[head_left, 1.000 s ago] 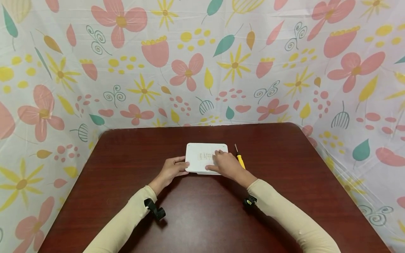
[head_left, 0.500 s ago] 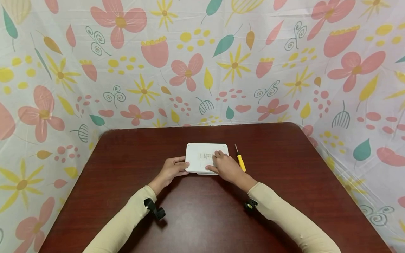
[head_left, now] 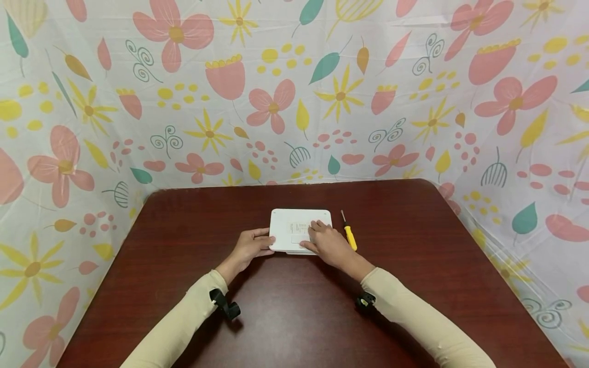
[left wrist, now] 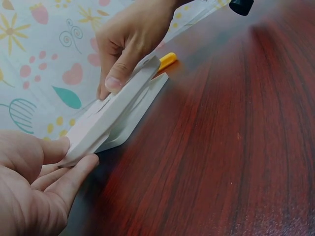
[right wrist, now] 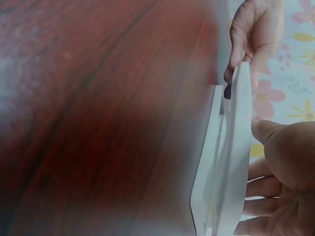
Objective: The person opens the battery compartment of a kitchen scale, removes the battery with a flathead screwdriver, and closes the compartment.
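A flat white device point(head_left: 281, 220) with rounded corners and a printed label lies in front of me on the table. Its side shows two layers with a gap between them in the left wrist view. My left hand point(head_left: 250, 244) pinches its left edge, thumb on top and fingers underneath. On the right part of its upper face rests my right hand point(head_left: 329, 245), fingers extended and thumb near a rectangular outline by the label. In the right wrist view the right fingertips point(right wrist: 253, 206) touch the panel's face. The hand hides the right part of that face.
A screwdriver point(head_left: 350, 238) with a yellow handle lies just right of the device, tip pointing away. The dark red wooden table point(head_left: 294, 306) reaches back to a flowered cloth point(head_left: 276, 143), which also hangs along both sides.
My right hand has shifted very slightly on the device's face, and the rectangular outline by its thumb shows more clearly. The left hand keeps its pinch; device and screwdriver stay in place.
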Action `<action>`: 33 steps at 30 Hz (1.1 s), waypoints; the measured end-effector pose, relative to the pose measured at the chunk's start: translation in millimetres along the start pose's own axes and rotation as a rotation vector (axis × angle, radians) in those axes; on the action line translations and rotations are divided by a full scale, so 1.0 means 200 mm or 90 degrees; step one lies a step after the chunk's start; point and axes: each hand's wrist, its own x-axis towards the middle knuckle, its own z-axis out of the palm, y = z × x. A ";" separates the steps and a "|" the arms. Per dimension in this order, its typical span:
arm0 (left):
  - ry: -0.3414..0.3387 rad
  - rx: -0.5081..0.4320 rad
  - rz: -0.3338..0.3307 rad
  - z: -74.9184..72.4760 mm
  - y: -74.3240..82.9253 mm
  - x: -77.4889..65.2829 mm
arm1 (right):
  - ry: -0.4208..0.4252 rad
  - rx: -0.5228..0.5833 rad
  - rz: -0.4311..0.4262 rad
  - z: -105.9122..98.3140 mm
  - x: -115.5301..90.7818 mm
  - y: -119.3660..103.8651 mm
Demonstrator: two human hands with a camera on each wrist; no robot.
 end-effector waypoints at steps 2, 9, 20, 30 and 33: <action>-0.001 -0.001 0.001 0.00 0.00 0.00 | 0.008 0.015 -0.009 0.00 0.00 0.00; -0.002 -0.002 0.005 -0.01 -0.01 0.00 | 0.017 0.069 -0.010 0.02 -0.01 -0.01; -0.005 -0.003 0.008 0.00 -0.02 0.00 | 0.130 0.079 -0.061 0.05 -0.01 -0.01; -0.006 -0.017 0.006 -0.01 -0.02 0.00 | 0.184 0.118 -0.034 0.05 0.04 0.03; -0.006 -0.018 0.008 -0.01 -0.02 0.01 | 0.171 0.198 0.039 0.03 0.05 0.04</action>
